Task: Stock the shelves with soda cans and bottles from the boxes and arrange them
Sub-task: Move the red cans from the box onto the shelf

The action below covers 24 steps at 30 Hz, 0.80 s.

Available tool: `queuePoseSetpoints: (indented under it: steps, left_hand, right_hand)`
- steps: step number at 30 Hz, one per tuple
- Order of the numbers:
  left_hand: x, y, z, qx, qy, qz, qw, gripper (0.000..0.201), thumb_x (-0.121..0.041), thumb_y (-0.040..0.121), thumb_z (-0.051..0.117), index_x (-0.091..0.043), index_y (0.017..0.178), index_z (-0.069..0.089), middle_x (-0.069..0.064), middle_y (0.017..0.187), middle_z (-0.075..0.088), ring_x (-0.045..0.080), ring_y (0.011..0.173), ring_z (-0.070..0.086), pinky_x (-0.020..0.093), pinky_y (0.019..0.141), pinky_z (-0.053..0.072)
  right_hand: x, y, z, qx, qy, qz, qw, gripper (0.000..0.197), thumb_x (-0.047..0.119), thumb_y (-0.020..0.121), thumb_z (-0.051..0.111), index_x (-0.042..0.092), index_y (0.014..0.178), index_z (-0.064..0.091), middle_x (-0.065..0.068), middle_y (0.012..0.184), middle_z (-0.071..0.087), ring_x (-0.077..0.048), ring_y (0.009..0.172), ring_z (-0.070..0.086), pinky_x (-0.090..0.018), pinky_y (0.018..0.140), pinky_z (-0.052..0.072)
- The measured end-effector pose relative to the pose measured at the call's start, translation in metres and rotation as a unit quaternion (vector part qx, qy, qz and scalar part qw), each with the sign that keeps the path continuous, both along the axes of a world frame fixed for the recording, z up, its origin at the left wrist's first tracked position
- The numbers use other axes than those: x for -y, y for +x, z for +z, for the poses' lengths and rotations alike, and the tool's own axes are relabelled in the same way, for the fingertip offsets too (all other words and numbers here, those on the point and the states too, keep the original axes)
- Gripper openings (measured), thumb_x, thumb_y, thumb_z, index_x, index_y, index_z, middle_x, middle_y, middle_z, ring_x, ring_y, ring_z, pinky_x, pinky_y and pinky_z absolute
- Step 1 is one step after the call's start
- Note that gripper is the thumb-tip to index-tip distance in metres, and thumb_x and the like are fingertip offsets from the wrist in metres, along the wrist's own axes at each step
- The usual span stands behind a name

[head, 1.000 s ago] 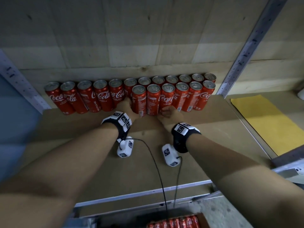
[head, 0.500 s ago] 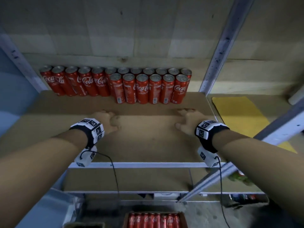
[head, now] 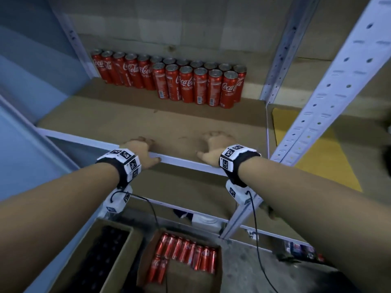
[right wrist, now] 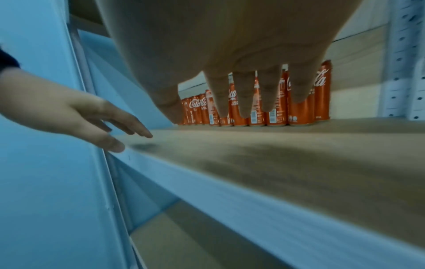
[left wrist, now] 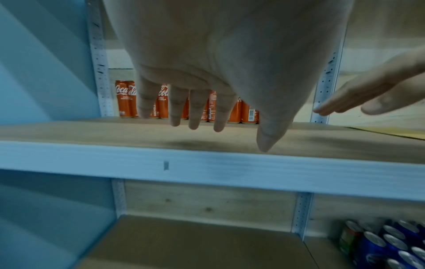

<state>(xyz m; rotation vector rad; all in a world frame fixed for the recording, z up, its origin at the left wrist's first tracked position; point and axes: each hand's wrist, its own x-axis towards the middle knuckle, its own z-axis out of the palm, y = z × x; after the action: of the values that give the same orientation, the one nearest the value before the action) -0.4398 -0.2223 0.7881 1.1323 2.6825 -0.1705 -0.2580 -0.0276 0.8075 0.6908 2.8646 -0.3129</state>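
The red cans (head: pixel 169 81) stand in two rows at twelve o'clock, at the shelf (head: pixel 127 121) back. Both hands have pulled back to its front edge: left hand (head: pixel 140 150) and right hand (head: pixel 213 148) spread, empty (placement done, restock next). The box (head: pixel 218 269) at six is partly cut off.

yellow sheet (head: pixel 317 149) on neighbouring shelf

Left hand (head: pixel 140 149) and right hand (head: pixel 213 147): now withdrawn from the red cans (head: pixel 186 83) at 12 o'clock to the shelf's front edge (head: pixel 182 160), fingers extended, holding nothing.
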Motion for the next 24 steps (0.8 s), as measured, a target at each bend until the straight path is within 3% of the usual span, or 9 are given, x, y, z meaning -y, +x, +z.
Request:
queuePoseSetpoints:
  steps: [2, 4, 6, 9, 12, 15, 20, 22, 24]
  left_hand:
    - [0.012, 0.009, -0.005, 0.004, 0.004, 0.008, 1.0, 0.06, -0.06, 0.088, 0.061, -0.024, 0.135, 0.054, 0.009, 0.12, 0.058, 0.03, 0.101, 0.062, 0.039, 0.083, 0.056]
    - [0.022, 0.015, -0.012, 0.002, -0.002, 0.006, 1.0, 0.053, -0.058, 0.089, 0.061, -0.018, 0.123, 0.059, 0.008, 0.112, 0.058, 0.028, 0.098, 0.061, 0.038, 0.083, 0.055]
    - [0.03, 0.018, -0.027, 0.029, -0.03, 0.002, 0.999, 0.048, -0.055, 0.093, 0.058, -0.012, 0.115, 0.062, 0.008, 0.107, 0.063, 0.026, 0.097, 0.062, 0.034, 0.082, 0.053]
    - [0.047, 0.024, -0.062, 0.084, -0.07, 0.0, 0.994, 0.047, -0.055, 0.091, 0.059, -0.014, 0.113, 0.061, 0.008, 0.114, 0.066, 0.027, 0.099, 0.062, 0.033, 0.083, 0.051]
    - [0.069, 0.034, -0.099, 0.112, -0.092, -0.012, 0.989, 0.047, -0.058, 0.087, 0.061, -0.019, 0.115, 0.061, 0.007, 0.11, 0.067, 0.025, 0.092, 0.062, 0.036, 0.083, 0.055]
    - [0.092, 0.044, -0.14, 0.141, -0.121, -0.045, 0.981, 0.048, -0.055, 0.09, 0.06, -0.019, 0.121, 0.058, 0.004, 0.101, 0.064, 0.025, 0.088, 0.062, 0.035, 0.076, 0.055]
    - [0.133, 0.062, -0.199, 0.205, -0.154, -0.075, 0.964, 0.057, -0.058, 0.089, 0.059, -0.019, 0.131, 0.058, 0.006, 0.125, 0.063, 0.027, 0.108, 0.062, 0.036, 0.09, 0.052]
    - [0.152, 0.064, -0.242, 0.228, -0.174, -0.085, 0.954, 0.069, -0.073, 0.08, 0.044, -0.025, 0.127, 0.059, 0.002, 0.127, 0.063, 0.025, 0.107, 0.062, 0.035, 0.09, 0.051]
    - [0.169, 0.071, -0.271, 0.255, -0.199, -0.099, 0.941, 0.062, -0.071, 0.081, 0.039, -0.026, 0.118, 0.061, 0.004, 0.12, 0.067, 0.022, 0.098, 0.063, 0.034, 0.085, 0.052]
  right_hand:
    - [0.01, 0.011, -0.015, 0.01, -0.016, -0.002, 1.0, 0.062, 0.058, 0.096, 0.048, 0.026, 0.149, 0.044, -0.008, 0.147, 0.052, -0.033, 0.131, 0.049, -0.043, 0.108, 0.042]
    - [0.022, 0.022, -0.036, 0.036, -0.026, -0.018, 0.999, 0.065, 0.058, 0.095, 0.051, 0.023, 0.149, 0.041, -0.01, 0.153, 0.043, -0.035, 0.137, 0.042, -0.045, 0.11, 0.041]
    - [0.036, 0.034, -0.057, 0.018, -0.034, -0.034, 0.999, 0.071, 0.055, 0.094, 0.053, 0.025, 0.155, 0.031, -0.007, 0.165, 0.025, -0.034, 0.149, 0.025, -0.047, 0.119, 0.03]
    - [0.06, 0.053, -0.081, -0.021, -0.015, -0.052, 0.998, 0.081, 0.056, 0.095, 0.049, 0.027, 0.161, 0.012, -0.005, 0.171, 0.004, -0.031, 0.157, 0.003, -0.05, 0.126, 0.01]
    - [0.09, 0.074, -0.106, -0.032, -0.021, -0.066, 0.997, 0.079, 0.055, 0.097, 0.045, 0.028, 0.162, 0.008, -0.002, 0.171, -0.009, -0.028, 0.157, -0.011, -0.053, 0.127, 0.005]
    - [0.125, 0.096, -0.139, 0.007, -0.071, -0.077, 0.994, 0.079, 0.055, 0.097, 0.045, 0.03, 0.163, 0.01, 0.001, 0.171, -0.004, -0.024, 0.157, -0.008, -0.052, 0.127, 0.006]
    - [0.18, 0.128, -0.214, 0.115, -0.14, -0.121, 0.976, 0.078, 0.056, 0.097, 0.044, 0.026, 0.162, 0.014, -0.003, 0.171, 0.004, -0.028, 0.158, 0.0, -0.053, 0.127, 0.006]
    - [0.201, 0.137, -0.246, 0.145, -0.162, -0.151, 0.964, 0.078, 0.057, 0.096, 0.045, 0.025, 0.161, 0.017, -0.003, 0.171, 0.008, -0.029, 0.157, 0.004, -0.055, 0.126, 0.01]
    - [0.218, 0.146, -0.278, 0.185, -0.19, -0.172, 0.949, 0.079, 0.058, 0.097, 0.044, 0.024, 0.162, 0.015, -0.002, 0.171, 0.007, -0.029, 0.157, 0.004, -0.054, 0.126, 0.011]
